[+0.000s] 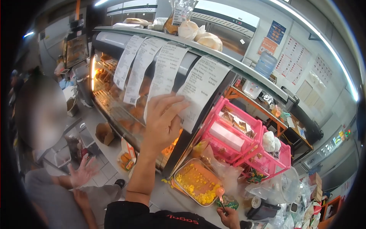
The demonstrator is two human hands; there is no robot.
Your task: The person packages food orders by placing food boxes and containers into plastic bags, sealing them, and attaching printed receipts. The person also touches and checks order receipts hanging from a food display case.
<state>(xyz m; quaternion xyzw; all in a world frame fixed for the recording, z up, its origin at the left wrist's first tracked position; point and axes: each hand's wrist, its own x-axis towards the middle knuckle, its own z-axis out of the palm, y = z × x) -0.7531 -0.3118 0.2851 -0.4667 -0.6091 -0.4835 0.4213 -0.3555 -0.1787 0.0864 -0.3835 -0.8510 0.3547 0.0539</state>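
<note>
My left hand [164, 118] reaches up to the front of a glass-fronted food warmer, its bent fingers touching the rightmost receipt [202, 82]. Beside it, another receipt [167, 68] is partly covered by my hand, and more printed slips [144, 63] hang to the left. Low at the front, my right hand [229, 218] is closed around the dark handle of a small spoon with an orange head [220, 191]. The spoon's head is by the edge of a shallow tray [179, 187] containing yellow chunks of food.
Pink baskets [225, 135] hold packets right of the warmer [100, 38]. A clear plastic tub [288, 187] and plastic bags stand farther right. Fried food in a paper box [126, 158] is below the warmer. Another person [53, 198] stands at left with one hand raised.
</note>
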